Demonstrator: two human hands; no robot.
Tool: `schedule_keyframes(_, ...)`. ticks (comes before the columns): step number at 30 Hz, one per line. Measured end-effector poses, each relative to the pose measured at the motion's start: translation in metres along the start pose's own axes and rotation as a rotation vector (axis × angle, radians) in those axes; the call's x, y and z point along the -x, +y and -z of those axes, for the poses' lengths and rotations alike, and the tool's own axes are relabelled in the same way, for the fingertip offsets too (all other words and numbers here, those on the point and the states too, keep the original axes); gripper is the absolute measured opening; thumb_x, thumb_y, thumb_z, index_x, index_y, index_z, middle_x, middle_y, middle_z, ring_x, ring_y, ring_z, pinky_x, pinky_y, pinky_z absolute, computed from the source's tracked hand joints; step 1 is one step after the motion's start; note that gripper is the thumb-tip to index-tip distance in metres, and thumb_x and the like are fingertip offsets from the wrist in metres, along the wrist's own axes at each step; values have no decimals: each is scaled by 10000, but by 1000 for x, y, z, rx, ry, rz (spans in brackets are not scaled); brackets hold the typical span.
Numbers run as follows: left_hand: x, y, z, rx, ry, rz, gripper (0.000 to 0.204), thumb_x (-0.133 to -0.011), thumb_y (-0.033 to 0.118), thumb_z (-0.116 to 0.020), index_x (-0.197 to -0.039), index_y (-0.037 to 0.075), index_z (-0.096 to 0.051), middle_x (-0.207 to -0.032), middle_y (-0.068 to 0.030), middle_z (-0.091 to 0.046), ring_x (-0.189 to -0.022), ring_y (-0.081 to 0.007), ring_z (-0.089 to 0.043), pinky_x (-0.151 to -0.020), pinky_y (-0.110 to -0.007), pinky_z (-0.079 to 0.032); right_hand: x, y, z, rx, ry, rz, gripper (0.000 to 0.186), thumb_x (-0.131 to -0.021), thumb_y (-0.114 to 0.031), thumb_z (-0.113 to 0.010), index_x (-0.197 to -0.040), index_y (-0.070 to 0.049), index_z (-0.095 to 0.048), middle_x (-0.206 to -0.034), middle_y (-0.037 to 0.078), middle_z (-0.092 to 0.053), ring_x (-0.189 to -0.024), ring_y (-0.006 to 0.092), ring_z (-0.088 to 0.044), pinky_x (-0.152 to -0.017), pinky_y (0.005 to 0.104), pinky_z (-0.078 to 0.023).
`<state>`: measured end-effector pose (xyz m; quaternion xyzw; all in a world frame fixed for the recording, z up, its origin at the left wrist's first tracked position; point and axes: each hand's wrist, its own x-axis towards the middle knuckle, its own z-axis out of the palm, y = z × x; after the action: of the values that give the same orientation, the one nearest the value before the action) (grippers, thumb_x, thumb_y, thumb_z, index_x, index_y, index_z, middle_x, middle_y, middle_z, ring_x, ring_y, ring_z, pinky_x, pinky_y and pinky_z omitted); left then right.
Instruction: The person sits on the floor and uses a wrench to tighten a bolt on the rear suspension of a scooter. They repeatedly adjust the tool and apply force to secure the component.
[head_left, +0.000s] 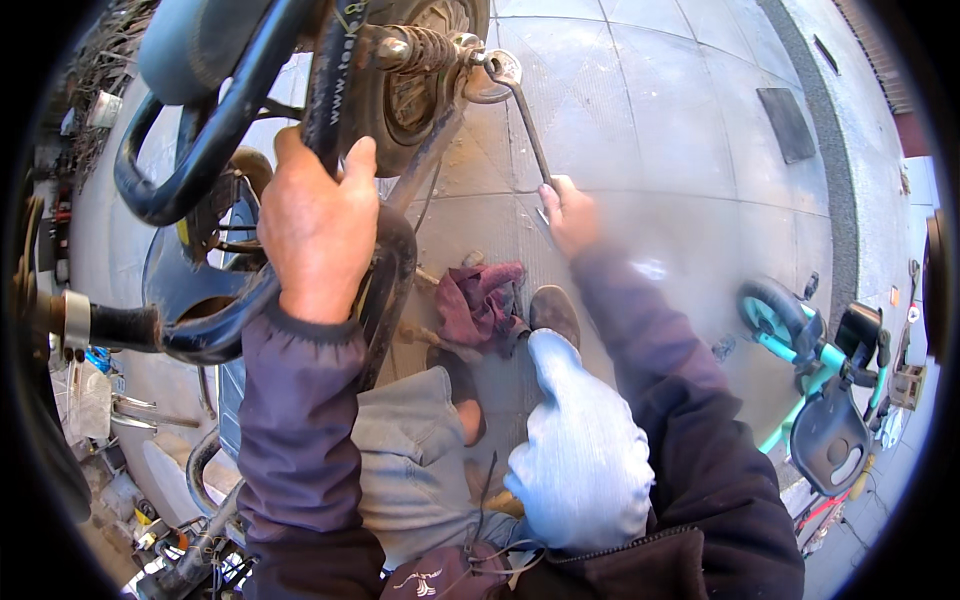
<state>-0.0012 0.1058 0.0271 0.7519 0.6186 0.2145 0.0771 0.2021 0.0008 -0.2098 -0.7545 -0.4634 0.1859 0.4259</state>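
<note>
My left hand (pixel 318 225) is closed round a black tube (pixel 326 100) of a tipped vehicle frame, beside a tyred wheel (pixel 395 148) at the top. My right hand (pixel 568 215) grips the lower end of a long metal wrench (pixel 522 115); the wrench's head sits at a silver fitting (pixel 497 78) by the rusty coil spring (pixel 430 55). A padded black seat (pixel 195 45) and bent black bars are at the upper left. A crumpled maroon cloth (pixel 480 305) lies on the ground between my arms, near my shoe (pixel 553 312).
A teal-and-black child's ride-on (pixel 830 440) stands at the right, and a dark flat plate (pixel 785 125) lies on the tiled ground beyond my right hand. Cluttered metal parts (pixel 160 540) lie at the lower left. A grey strip (pixel 830 180) edges the paving at the right.
</note>
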Motion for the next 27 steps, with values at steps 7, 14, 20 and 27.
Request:
schedule_keyframes(7, 2, -5, -3, 92, 54, 1, 347, -815, 236, -726, -983, -23, -569, -801, -183, -644, -741, -346, -634, -693, -416, -477, -35, 27, -24, -110, 50, 186, 146, -914, -135, -595, -1028, -48, -567, -860, 192, -632, -810, 390, -630, -681, 414, -498)
schedule_keyframes(14, 3, 2, -5, 162, 56, 8, 296, -828, 194, -725, -964, -6, -555, -767, -100, -598, -690, -232, -576, -685, -352, -470, -51, 52, -59, -147, 87, 235, 218, -898, -130, -623, -1094, -41, -590, -948, 210, -644, -892, 372, -647, -735, 398, -517)
schedule_keyframes(20, 4, -1, -5, 126, 52, -46, 285, -877, 225, -698, -993, -3, -574, -798, -20, -558, -689, -116, -491, -625, -274, -414, -31, 5, -72, -303, -58, 18, 219, -905, -144, -624, -1102, -67, -571, -916, 204, -638, -873, 381, -643, -717, 387, -508)
schedule_keyframes(27, 5, 1, -5, 122, 34, -27, 292, -873, 228, -701, -999, -3, -573, -807, -25, -562, -702, -128, -502, -636, -281, -423, -36, 14, -94, -412, 5, -37, 219, -923, -158, -599, -1128, -83, -582, -918, 191, -648, -855, 369, -644, -735, 370, -505)
